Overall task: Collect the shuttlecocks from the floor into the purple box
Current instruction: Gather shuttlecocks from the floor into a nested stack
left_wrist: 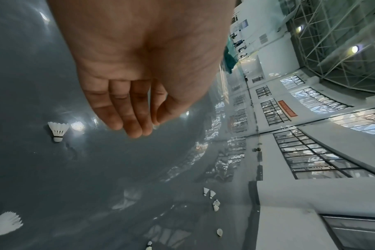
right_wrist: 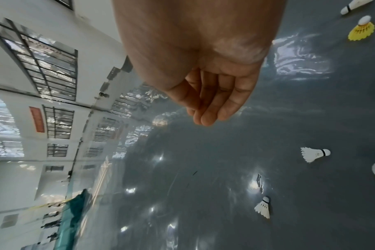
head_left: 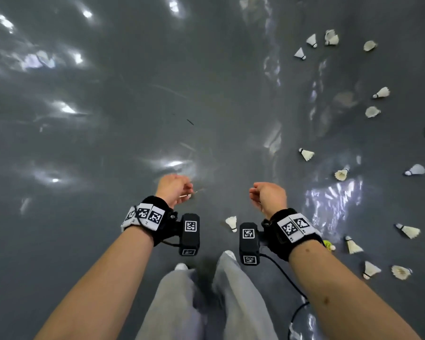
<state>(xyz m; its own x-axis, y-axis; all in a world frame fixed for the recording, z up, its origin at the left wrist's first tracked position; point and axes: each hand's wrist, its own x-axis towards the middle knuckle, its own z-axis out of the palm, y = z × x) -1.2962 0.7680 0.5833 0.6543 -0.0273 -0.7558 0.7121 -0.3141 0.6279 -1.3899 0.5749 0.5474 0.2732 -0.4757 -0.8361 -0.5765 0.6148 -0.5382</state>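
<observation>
Both my left hand [head_left: 172,187] and right hand [head_left: 268,195] hang loose and empty, so I should bend for the nearest shuttlecock [head_left: 232,223] and pinch its cork.

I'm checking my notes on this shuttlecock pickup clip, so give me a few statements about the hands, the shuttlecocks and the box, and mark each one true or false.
1. Both hands are empty. True: the left hand and the right hand hang with loosely curled fingers and no grip on anything.
2. The purple box stands beside the feet. False: no box shows in any view.
3. Most shuttlecocks lie to the person's right. True: they are scattered over the grey floor on that side.
4. Every shuttlecock is white. False: a yellow shuttlecock lies among them.
5. A white shuttlecock lies on the floor between the two wrists. True.
</observation>
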